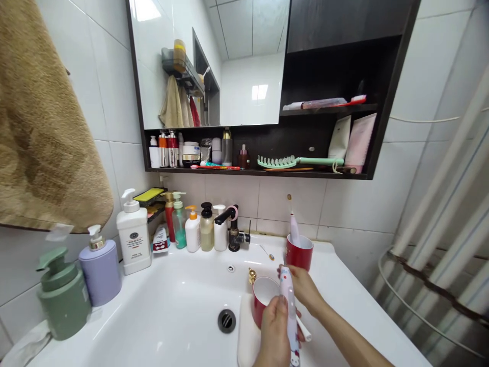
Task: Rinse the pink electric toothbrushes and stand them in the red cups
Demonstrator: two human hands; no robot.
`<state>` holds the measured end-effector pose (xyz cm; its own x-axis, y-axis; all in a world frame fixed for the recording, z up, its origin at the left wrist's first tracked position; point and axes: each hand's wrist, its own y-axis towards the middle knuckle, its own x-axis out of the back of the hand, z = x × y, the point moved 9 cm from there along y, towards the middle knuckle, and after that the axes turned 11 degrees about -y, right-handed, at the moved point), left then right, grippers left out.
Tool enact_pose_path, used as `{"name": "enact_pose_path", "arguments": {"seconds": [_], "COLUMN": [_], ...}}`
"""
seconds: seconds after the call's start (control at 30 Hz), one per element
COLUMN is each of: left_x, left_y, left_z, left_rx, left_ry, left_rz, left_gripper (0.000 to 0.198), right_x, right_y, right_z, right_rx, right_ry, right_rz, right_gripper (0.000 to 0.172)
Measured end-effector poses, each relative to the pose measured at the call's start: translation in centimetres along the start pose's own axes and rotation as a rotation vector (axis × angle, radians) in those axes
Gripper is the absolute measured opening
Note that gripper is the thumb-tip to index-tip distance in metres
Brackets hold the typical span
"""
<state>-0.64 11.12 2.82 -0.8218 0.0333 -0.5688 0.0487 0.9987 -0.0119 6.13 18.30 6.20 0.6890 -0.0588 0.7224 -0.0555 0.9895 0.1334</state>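
Along the left wall, a nubbly tan towel (49, 117) hangs above rounded, matte pump bottles (101, 272), green and lilac. The glossy basin (164, 300) curves down to a round drain (226, 321), leaving broad open room left of the hands. A pale, round-cornered slab (247, 346) lies by a smooth red cup (258, 307), which crowds the left hand (275, 331); that hand is wrapped around a slim, glossy, patterned handle (291, 306). The right hand (303, 288) is at its upper end; whether it grasps, I cannot tell. Behind, another red cup (303, 254) holds a pink brush (294, 230). Rightward, flat white counter (367, 306) extends towards round pipes (424, 224).
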Motion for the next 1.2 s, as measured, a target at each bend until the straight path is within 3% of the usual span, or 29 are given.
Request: {"name": "enact_pose_path", "arguments": {"seconds": [0.1, 0.17, 0.27, 0.47, 0.57, 0.67, 0.87, 1.2], "left_x": [-0.1, 0.0, -0.2, -1.3, -1.3, -2.1, -3.9, -4.0], "left_y": [-0.1, -0.3, -0.8, -1.5, -1.4, -1.7, -3.8, -3.8], "left_z": [0.2, 0.1, -0.4, -0.4, 0.6, 2.5, 5.6, 6.0], "left_rx": [0.006, 0.009, 0.001, 0.038, 0.07, 0.157, 0.36, 0.368], "left_ry": [-0.008, -0.002, 0.028, 0.112, 0.118, 0.073, 0.005, 0.075], "left_rz": [0.012, 0.014, 0.028, 0.109, 0.099, 0.183, 0.355, 0.412], "left_gripper": [0.048, 0.047, 0.045, 0.052, 0.055, 0.055, 0.056, 0.051], "right_x": [-2.1, -2.2, -1.8, 0.2, 2.4, 4.1, 4.1, 4.4], "right_y": [-5.3, -7.6, -8.7, -7.9, -7.1, -6.6, -6.5, -6.5], "right_z": [-0.2, 0.0, 0.1, -1.1, -2.4, -3.8, -4.8, -3.9], "right_rx": [-0.055, -0.082, -0.089, -0.066, -0.133, -0.224, -0.316, -0.217], "right_ry": [0.364, 0.497, 0.54, 0.414, 0.588, 0.886, 1.187, 1.077], "right_rz": [0.367, 0.432, 0.41, 0.351, 0.209, 0.056, -0.023, -0.03], "right_gripper": [0.036, 0.031, 0.026, 0.021, 0.02, 0.018, 0.017, 0.023]}}
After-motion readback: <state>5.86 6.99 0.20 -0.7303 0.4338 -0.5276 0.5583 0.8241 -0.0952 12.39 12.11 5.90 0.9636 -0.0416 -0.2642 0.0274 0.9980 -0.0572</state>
